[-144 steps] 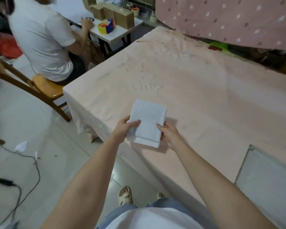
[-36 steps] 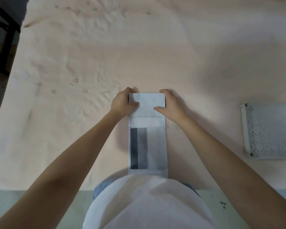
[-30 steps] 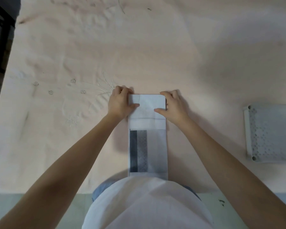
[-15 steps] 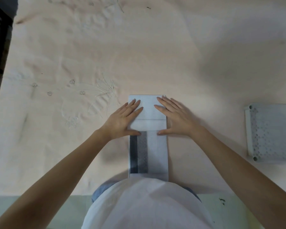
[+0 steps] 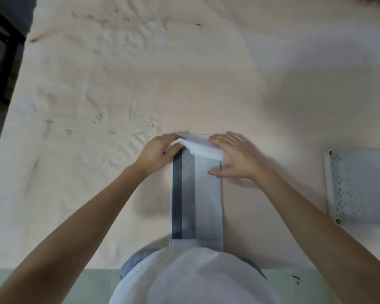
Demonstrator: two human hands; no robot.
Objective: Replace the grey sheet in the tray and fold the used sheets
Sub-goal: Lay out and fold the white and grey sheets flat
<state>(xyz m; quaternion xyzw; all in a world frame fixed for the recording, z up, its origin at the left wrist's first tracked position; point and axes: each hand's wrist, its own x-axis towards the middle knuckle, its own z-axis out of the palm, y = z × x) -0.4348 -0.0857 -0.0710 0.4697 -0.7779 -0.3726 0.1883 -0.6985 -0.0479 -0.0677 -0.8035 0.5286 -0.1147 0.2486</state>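
no readable text, labels, brands or numbers on anything visible

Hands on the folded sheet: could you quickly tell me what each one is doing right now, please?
Left hand: pinches the lifted flap of the folded sheet.
Right hand: open, fingers flat, pressing the sheet down.
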